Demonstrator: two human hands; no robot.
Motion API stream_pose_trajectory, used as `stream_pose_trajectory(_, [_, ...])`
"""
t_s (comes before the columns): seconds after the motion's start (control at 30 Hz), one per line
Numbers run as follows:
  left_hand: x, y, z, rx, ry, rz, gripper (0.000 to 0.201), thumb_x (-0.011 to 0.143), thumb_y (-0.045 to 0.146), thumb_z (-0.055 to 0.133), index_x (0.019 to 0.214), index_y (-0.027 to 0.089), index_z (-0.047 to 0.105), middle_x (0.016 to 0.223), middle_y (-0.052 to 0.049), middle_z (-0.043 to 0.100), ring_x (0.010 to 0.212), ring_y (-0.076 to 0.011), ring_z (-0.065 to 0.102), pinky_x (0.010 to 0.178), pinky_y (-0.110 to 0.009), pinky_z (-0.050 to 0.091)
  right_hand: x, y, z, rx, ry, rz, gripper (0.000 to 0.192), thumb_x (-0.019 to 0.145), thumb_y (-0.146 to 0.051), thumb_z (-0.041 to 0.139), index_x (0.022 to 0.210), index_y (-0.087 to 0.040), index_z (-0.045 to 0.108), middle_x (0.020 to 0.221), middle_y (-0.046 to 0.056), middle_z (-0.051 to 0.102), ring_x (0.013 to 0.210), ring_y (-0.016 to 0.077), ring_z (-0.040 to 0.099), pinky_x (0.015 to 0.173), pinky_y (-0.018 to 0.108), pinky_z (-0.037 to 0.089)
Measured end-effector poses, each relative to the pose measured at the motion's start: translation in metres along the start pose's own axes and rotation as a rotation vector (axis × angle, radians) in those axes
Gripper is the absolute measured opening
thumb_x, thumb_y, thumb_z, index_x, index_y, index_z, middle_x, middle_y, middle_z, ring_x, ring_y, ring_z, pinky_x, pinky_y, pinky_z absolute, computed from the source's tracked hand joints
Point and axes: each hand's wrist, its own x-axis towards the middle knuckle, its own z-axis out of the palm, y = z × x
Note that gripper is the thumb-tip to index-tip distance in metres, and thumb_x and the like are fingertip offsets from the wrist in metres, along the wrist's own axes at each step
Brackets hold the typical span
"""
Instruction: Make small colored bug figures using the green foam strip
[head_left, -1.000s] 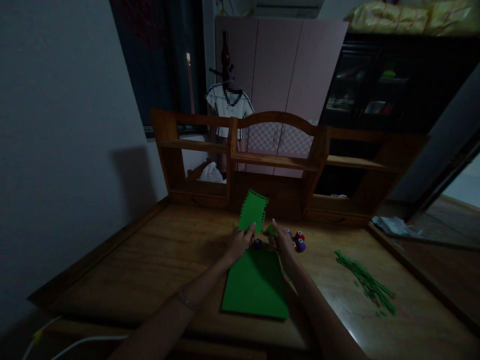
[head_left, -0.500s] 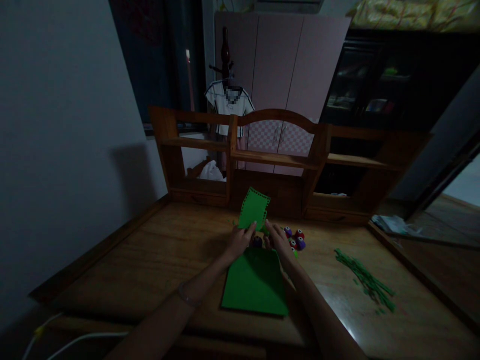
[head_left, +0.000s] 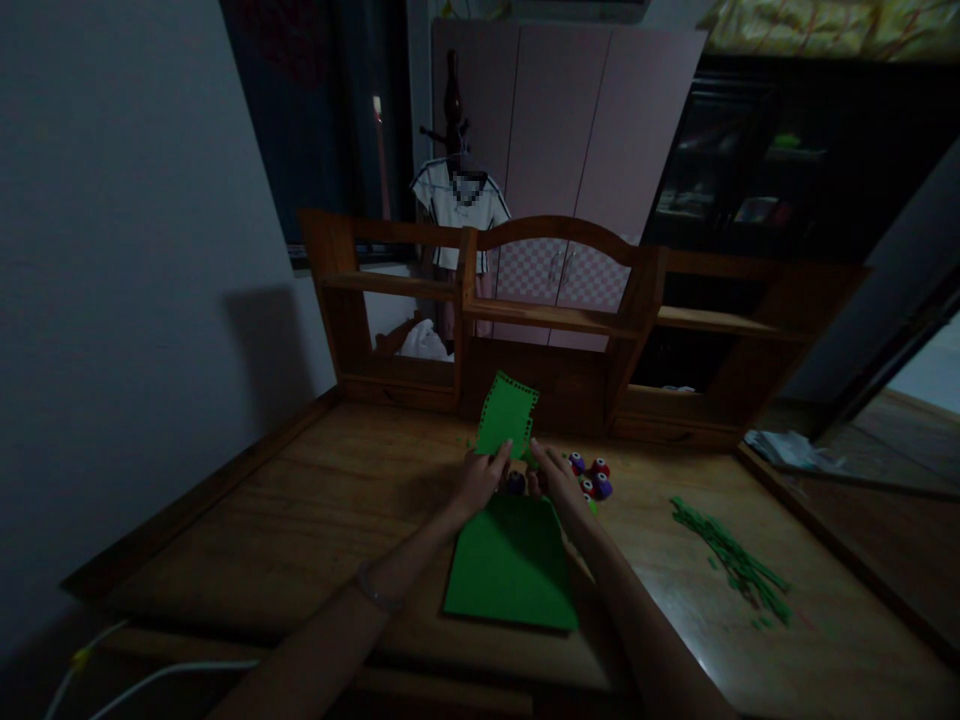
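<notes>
My left hand (head_left: 480,480) pinches the lower edge of a small green paper piece (head_left: 506,414) with punched holes along its border and holds it upright over the desk. My right hand (head_left: 556,478) is close beside it, its fingers on a small green object at the paper's lower right corner; what that object is I cannot tell in the dim light. A purple craft punch (head_left: 515,484) sits between my hands. Under my forearms lies a large green paper sheet (head_left: 512,562) flat on the wooden desk (head_left: 315,520).
Several small red and purple craft punches (head_left: 592,478) cluster just right of my right hand. A heap of green paper strips (head_left: 731,562) lies at the right. A wooden shelf unit (head_left: 570,320) stands along the desk's back. White cable (head_left: 150,682) at the lower left.
My right hand has moved a little left and up, closer to the punched paper's lower corner. My left hand and the paper stay almost in place.
</notes>
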Motion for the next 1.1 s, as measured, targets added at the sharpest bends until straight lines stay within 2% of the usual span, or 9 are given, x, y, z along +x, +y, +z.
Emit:
stream_pose_trajectory(0.1, [0.0, -0.003, 0.0, -0.001, -0.019, 0.011, 0.053, 0.088, 0.058, 0.036, 0.054, 0.019, 0.05, 0.051, -0.001, 0.053, 0.057, -0.0152, 0.054, 0.059, -0.024, 0.037, 0.001, 0.001, 0.0, -0.003, -0.023, 0.006, 0.042, 0.069, -0.06, 0.067, 0.08, -0.022, 0.053, 0.049, -0.006, 0.048, 0.041, 0.0104, 0.043, 0.043, 0.023, 0.031])
stream_pose_trajectory(0.47, [0.003, -0.01, 0.003, -0.057, 0.051, 0.011, 0.051, 0.085, 0.061, 0.04, 0.062, 0.018, 0.055, 0.056, 0.0, 0.057, 0.054, -0.0143, 0.055, 0.056, -0.024, 0.038, 0.0, 0.005, -0.001, 0.026, -0.044, -0.034, 0.043, 0.069, -0.06, 0.068, 0.084, -0.023, 0.054, 0.05, -0.007, 0.049, 0.043, 0.0103, 0.044, 0.045, 0.023, 0.033])
stream_pose_trajectory(0.57, [0.001, -0.007, 0.003, -0.088, -0.001, -0.042, 0.051, 0.083, 0.063, 0.041, 0.064, 0.018, 0.057, 0.056, 0.0, 0.057, 0.05, -0.0138, 0.053, 0.053, -0.024, 0.038, 0.001, 0.004, 0.0, 0.031, -0.013, -0.029, 0.046, 0.067, -0.063, 0.068, 0.084, -0.023, 0.054, 0.049, -0.007, 0.048, 0.042, 0.01, 0.043, 0.044, 0.023, 0.032])
stream_pose_trajectory(0.7, [-0.001, -0.004, 0.002, -0.053, -0.054, -0.153, 0.055, 0.081, 0.066, 0.041, 0.056, 0.019, 0.054, 0.047, 0.001, 0.051, 0.047, -0.014, 0.051, 0.052, -0.025, 0.038, 0.0, 0.002, 0.001, 0.061, -0.01, -0.015, 0.046, 0.066, -0.062, 0.069, 0.083, -0.023, 0.053, 0.049, -0.007, 0.048, 0.042, 0.0102, 0.043, 0.044, 0.023, 0.034])
stream_pose_trajectory(0.9, [0.0, -0.01, 0.003, -0.024, -0.078, -0.085, 0.055, 0.083, 0.064, 0.039, 0.052, 0.02, 0.05, 0.045, 0.002, 0.05, 0.046, -0.0131, 0.049, 0.06, -0.025, 0.039, 0.002, 0.002, 0.0, 0.107, -0.009, -0.002, 0.044, 0.067, -0.059, 0.07, 0.085, -0.022, 0.053, 0.053, -0.006, 0.051, 0.041, 0.0089, 0.043, 0.043, 0.022, 0.033])
stream_pose_trajectory(1.1, [0.001, -0.014, 0.003, -0.022, -0.079, -0.147, 0.059, 0.082, 0.067, 0.036, 0.053, 0.019, 0.055, 0.047, 0.0, 0.053, 0.048, -0.0144, 0.052, 0.058, -0.026, 0.039, 0.004, 0.004, 0.0, 0.119, -0.049, -0.001, 0.041, 0.069, -0.057, 0.069, 0.084, -0.022, 0.053, 0.053, -0.007, 0.051, 0.041, 0.0088, 0.042, 0.044, 0.022, 0.032])
